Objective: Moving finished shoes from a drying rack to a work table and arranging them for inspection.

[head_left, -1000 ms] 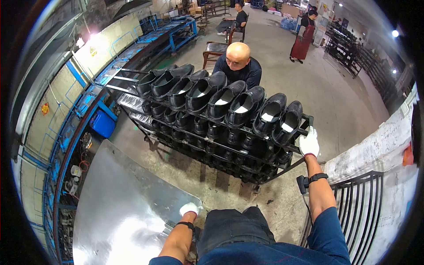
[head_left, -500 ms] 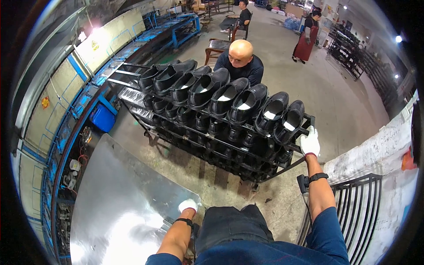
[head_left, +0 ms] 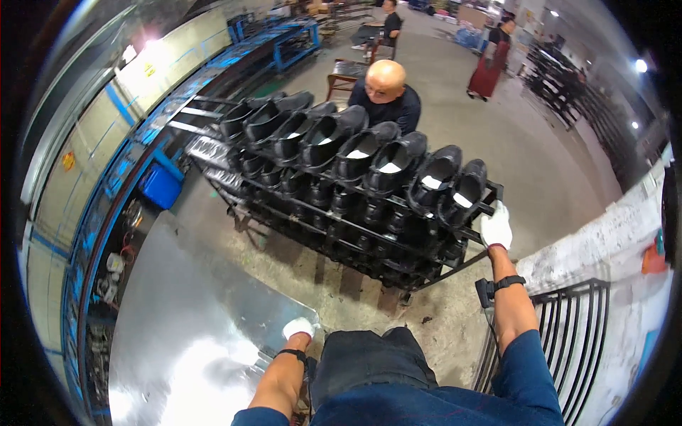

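A black metal shoe rack stands in front of me, its tiers lined with black shoes that have pale insoles. My right hand, in a white glove, is closed round the frame at the rack's right end. My left hand, gloved too, is at the near right corner of a shiny metal sheet surface. Its fingers are hidden from above, so their hold cannot be made out. Behind the rack's middle a person in a dark top is low down, hands hidden by the shoes.
A long blue-framed workbench line runs along the left, with a blue bin beneath it. Black metal bars and a white wall are close on my right. A person in a red apron stands farther back.
My view has shifted slightly. The person behind the rack has raised their head a little. Both my hands keep their places at the rack's end and the metal sheet's corner.
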`<state>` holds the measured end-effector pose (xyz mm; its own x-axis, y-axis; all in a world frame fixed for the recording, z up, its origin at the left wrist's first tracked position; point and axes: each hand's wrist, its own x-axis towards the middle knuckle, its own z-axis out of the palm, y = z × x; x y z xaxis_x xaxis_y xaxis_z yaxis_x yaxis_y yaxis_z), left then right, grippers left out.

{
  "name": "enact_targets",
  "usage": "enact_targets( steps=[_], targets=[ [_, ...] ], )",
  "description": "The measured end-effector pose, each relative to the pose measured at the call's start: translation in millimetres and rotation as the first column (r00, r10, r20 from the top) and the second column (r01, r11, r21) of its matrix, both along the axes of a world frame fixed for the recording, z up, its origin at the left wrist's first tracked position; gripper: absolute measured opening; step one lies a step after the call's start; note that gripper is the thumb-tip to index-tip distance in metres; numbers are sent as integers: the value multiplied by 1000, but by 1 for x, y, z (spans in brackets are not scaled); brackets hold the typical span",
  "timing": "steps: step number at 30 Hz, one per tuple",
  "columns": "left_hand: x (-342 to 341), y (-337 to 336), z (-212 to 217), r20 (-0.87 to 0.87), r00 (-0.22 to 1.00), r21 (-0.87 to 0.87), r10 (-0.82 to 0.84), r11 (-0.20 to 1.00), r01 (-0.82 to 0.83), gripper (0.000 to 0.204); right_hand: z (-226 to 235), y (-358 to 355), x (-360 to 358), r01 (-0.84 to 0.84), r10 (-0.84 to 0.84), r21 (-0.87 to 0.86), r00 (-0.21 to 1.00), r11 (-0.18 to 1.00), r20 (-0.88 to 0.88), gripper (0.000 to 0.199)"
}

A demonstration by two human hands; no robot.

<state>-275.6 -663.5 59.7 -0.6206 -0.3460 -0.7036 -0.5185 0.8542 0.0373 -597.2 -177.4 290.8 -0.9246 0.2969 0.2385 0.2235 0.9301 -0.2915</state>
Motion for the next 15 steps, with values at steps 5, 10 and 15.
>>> enact_targets(
  steps=[5,10,15],
  targets=[
    [-6,5,10,46,999,-18,-23,1000,24,66,15,-6,6,36,-38,-39,998,999,-50,64],
    [-4,6,-9,59,998,-28,-13,1000,14,70,16,-8,9,103,-106,-41,992,994,-69,68],
    [-3,1,2,56,998,-25,-18,999,20,71,28,-13,15,95,-100,-61,990,994,-95,69]
  ],
)
